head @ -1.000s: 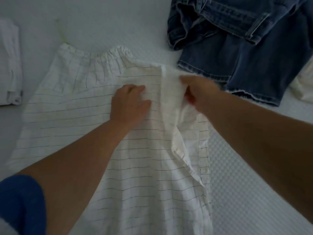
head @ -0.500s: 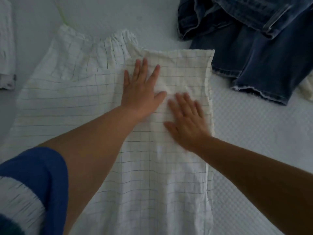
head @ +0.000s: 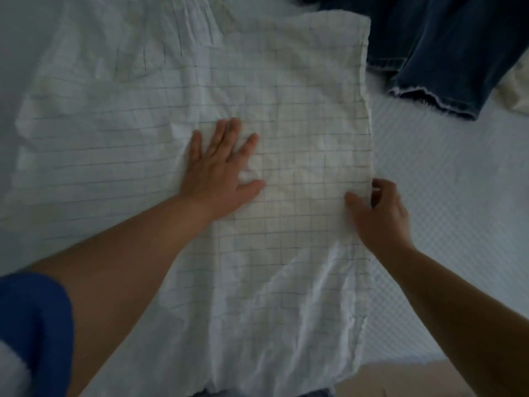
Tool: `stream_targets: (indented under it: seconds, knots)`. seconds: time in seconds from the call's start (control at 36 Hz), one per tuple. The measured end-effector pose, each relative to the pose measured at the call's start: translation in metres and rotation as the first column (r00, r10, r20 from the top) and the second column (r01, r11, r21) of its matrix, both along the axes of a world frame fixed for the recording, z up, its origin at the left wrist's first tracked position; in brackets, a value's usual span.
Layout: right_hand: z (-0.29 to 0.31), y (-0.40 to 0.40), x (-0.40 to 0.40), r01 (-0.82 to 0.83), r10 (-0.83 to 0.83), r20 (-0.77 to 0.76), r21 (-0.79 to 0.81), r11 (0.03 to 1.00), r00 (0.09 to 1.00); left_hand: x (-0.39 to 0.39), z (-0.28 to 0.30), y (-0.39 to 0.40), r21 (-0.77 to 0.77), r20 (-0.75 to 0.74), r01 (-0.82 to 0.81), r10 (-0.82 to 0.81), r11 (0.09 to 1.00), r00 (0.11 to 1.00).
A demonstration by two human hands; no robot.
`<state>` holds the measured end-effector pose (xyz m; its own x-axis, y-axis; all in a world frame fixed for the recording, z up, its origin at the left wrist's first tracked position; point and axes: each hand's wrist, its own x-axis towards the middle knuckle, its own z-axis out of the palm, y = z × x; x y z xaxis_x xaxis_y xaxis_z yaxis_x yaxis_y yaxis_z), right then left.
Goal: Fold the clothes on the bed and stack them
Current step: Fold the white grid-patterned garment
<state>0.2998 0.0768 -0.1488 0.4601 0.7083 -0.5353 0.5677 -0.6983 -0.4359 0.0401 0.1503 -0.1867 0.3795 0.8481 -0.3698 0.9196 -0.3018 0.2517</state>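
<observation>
The right fingers (head: 350, 200) pinch the thin, limp shirt's (head: 286, 110) right edge, the best hold, while the left hand (head: 217, 173) presses flat.

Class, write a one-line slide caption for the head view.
Left hand presses flat on white grid-checked cotton garment; right hand pinches its right edge.

This was a bedroom in a home: a bed (head: 446, 196) with a white quilted mattress cover filled the view, and household laundry lay spread on it, a white checked garment (head: 300, 110) beside dark blue jeans (head: 446, 47).
</observation>
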Motion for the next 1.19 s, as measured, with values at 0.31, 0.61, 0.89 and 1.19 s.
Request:
stream_targets:
  seconds: [0.31,0.61,0.89,1.19]
  knots:
    - [0.011,0.002,0.009,0.081,-0.084,-0.036,-0.076,0.994,0.996,0.003,0.041,-0.024,-0.058,0.075,-0.006,0.011,0.998,0.997]
    - [0.027,-0.100,0.021,0.084,-0.233,-0.371,-0.377,0.922,0.899,0.002,0.042,-0.198,-0.156,-0.033,0.148,-0.155,0.977,0.987]
    - [0.025,-0.177,0.025,-0.063,-0.138,-0.553,-0.328,0.943,0.822,-0.001,0.034,-0.249,-0.084,-0.095,0.012,-0.020,0.996,0.995]
    - [0.008,-0.262,0.032,-0.162,-0.064,-0.553,-0.351,0.922,0.831,0.000,0.026,-0.264,-0.066,-0.167,-0.053,0.041,0.996,0.985]
